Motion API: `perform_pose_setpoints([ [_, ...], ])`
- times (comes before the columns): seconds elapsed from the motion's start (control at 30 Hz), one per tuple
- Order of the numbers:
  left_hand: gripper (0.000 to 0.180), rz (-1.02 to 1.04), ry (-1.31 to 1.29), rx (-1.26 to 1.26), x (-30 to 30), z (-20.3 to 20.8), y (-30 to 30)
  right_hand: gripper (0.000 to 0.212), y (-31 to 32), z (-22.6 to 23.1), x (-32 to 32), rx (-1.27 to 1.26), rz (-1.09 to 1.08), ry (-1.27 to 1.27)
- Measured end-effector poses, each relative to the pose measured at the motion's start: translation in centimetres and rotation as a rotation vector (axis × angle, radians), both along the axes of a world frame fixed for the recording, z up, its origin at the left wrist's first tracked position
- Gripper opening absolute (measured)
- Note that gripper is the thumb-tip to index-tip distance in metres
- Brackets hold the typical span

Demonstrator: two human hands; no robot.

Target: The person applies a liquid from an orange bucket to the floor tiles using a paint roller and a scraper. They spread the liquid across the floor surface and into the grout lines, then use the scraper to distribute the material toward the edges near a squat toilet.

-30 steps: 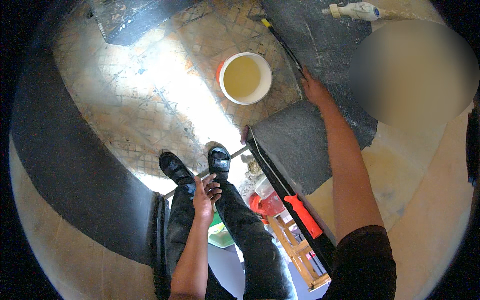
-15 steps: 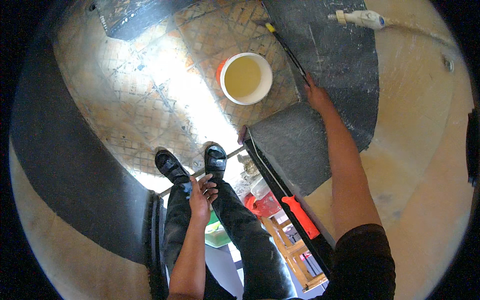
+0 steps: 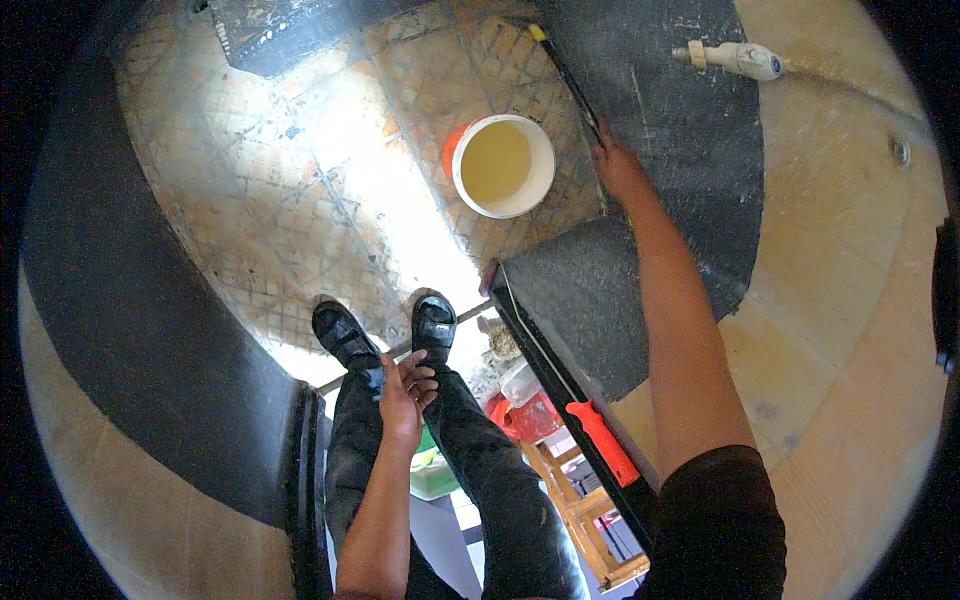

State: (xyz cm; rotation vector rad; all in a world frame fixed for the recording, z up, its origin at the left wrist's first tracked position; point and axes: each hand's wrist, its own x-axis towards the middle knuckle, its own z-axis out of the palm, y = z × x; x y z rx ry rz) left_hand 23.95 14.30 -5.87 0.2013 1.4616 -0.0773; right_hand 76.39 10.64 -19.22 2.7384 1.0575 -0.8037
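My right hand reaches forward along the black-painted lower wall and is closed round a slim dark handle with a yellow band near its far end. It looks like a long-handled brush; its head is blurred against the floor, close to the foot of the wall. Left of that hand, a bucket with a white inside and an orange outside stands on the floor, holding yellowish liquid. My left hand hangs over my legs, fingers loosely bent and apart, with nothing in it.
Worn patterned tiles carry a bright glare strip. An orange-handled tool lies along the dark ledge at right. A pale nozzle-like fitting shows on the wall. Behind my feet are a wooden stool and a red container.
My right hand and the brush have moved slightly forward and left along the wall's foot. The whole view has shifted a little. My left hand keeps its pose.
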Motion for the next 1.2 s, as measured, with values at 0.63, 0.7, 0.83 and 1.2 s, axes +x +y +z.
perform_pose_setpoints([
  [0.63, 0.072, 0.002, -0.02, 0.01, -1.1, 0.5, 1.0, 0.059, 6.0, 1.6, -0.3, -0.12, -0.025, -0.052],
  [0.7, 0.073, -0.004, -0.03, 0.014, -0.8, 0.6, 1.2, 0.06, 7.8, 0.0, 1.0, -0.076, -0.002, -0.096],
  [0.83, 0.076, -0.017, -0.057, -0.012, -0.7, 0.3, 0.0, 0.061, 4.7, -2.6, 1.8, 0.038, 0.042, -0.125],
  [1.2, 0.07, 0.024, -0.116, 0.001, -1.8, 0.3, -0.1, 0.042, 7.1, 7.3, -17.6, 0.315, -0.667, 0.307],
])
